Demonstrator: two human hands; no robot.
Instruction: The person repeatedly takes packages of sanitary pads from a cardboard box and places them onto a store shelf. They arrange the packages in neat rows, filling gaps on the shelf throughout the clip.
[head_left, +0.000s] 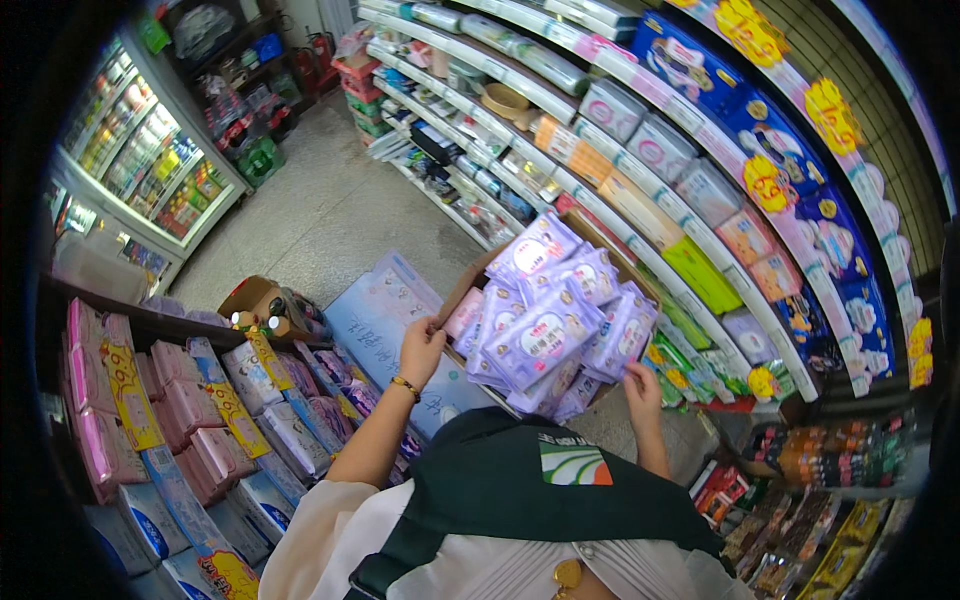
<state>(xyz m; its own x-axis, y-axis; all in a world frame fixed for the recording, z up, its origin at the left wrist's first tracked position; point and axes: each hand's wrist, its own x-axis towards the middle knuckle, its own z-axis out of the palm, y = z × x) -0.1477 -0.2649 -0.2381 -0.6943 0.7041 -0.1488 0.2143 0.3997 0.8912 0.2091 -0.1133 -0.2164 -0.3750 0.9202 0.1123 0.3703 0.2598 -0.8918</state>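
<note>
An open cardboard box is heaped with soft purple plastic packs, held in front of my dark green apron. My left hand grips the box's left edge, with the fingers curled over the rim. At the box's lower right corner is my right hand, its fingertips against the edge beside a purple pack; how firmly it grips is partly hidden. Some packs lie tilted across one another, and a pink pack shows at the box's left side.
Stocked shelves curve along the right, close to the box. Racks of pink packs stand at left. A smaller carton with bottles sits behind them. A blue printed board lies beside the box. Further off are a glass-door fridge and bottle packs.
</note>
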